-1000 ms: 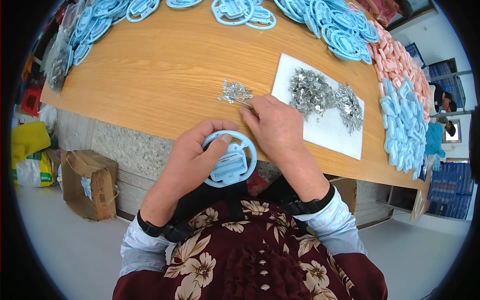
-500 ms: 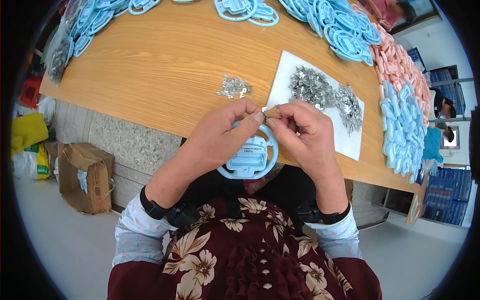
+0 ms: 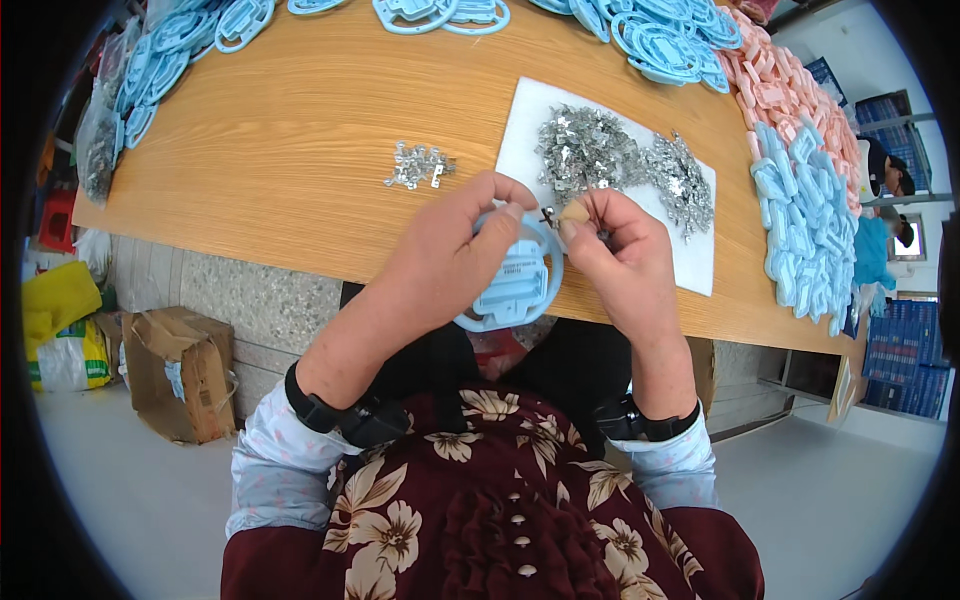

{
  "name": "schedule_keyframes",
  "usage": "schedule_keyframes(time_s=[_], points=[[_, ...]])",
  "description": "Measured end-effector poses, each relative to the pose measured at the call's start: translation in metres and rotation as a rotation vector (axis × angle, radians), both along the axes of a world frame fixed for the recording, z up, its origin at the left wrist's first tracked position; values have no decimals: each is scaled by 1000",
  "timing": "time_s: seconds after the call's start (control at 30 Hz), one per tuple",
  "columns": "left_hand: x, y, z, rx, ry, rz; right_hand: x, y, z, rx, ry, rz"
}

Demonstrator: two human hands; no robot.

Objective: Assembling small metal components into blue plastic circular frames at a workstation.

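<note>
My left hand [image 3: 450,250] grips a light blue plastic part shaped like a toy steering wheel [image 3: 515,292], its thumb over the upper rim. The wheel hangs tilted at the table's front edge, with a rectangular recess in its middle. Beside the rim, my right hand [image 3: 632,255] is closed in a pinch, a tan wrap on one fingertip. A small metal clip [image 3: 548,216] shows at those fingertips, close to the wheel's upper right; I cannot tell whether it touches the wheel. More metal may be hidden within the right fingers.
A white foam sheet [image 3: 515,130] carries heaps of metal clips [image 3: 590,150]. Some loose clips [image 3: 418,166] lie on the wooden table [image 3: 300,130]. Blue wheels [image 3: 665,45] are piled at the back, pink parts [image 3: 785,90] and blue parts [image 3: 805,220] at the right. A cardboard box [image 3: 180,375] stands left.
My right hand has drawn slightly away from the wheel's rim, and the clip now shows at its fingertips. The view has shifted, so the table's things appear further left and higher.
</note>
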State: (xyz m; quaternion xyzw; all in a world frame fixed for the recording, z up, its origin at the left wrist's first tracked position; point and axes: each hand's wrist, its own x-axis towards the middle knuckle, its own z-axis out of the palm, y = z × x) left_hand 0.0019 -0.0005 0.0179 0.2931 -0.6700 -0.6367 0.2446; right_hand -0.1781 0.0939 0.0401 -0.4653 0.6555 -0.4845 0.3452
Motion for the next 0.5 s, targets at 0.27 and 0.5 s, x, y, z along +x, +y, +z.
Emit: schedule_keyframes(time_s=[0.27,0.5], points=[[-7,-9,-15,-33,-34,98,-7,13,-7,7,210,-17],[-1,5,-8,122,43,155,2,10,-17,-11,88,-128]])
